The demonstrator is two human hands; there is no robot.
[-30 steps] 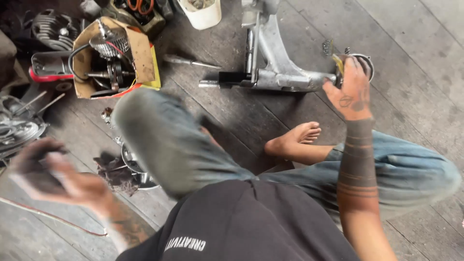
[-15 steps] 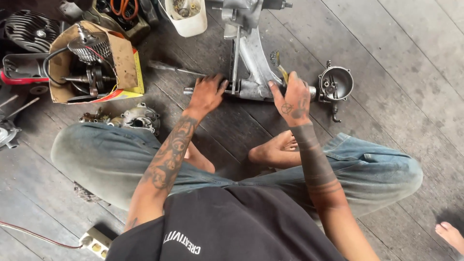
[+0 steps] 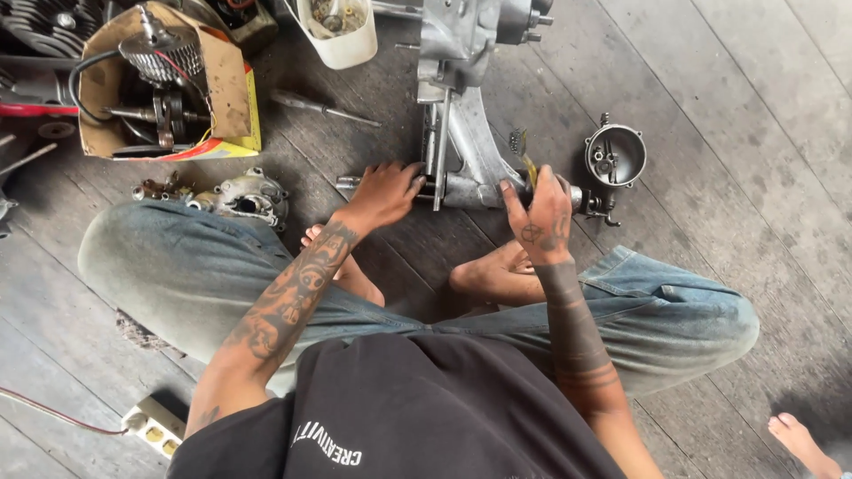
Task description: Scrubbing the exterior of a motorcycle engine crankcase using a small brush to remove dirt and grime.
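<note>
Taking the casing (image 3: 463,146) as the landmark (a silver engine casing lying lengthwise on the plank floor, just ahead of the person's crossed legs):

Far left of it sits a cardboard box (image 3: 232,89) of engine parts. A small grey cover (image 3: 250,197) lies nearer, beside the left knee. A white tub (image 3: 342,44) and a screwdriver (image 3: 319,108) lie just left of the casing's far end.

The left hand (image 3: 383,191) is on the casing's near left end. Its fingers are curled over the stub shaft there and pressing down, so it looks like a bracing grip rather than a lift.

The right hand (image 3: 541,217) is at the casing's near right end, fingers closed round a thin yellowish tool (image 3: 525,161). The tool's tip is hidden against the metal, so I cannot tell what it engages.

By my reading, the step in hand is working a fitting at the near end while the casing is held down. That work calls for the left hand to keep the casing from rolling and for the tool to stay square to its seat.

The casing thus lies between the hands and touches both. Just right of it stands a round metal bowl part (image 3: 614,155), close to the right hand but apart from it.
</note>
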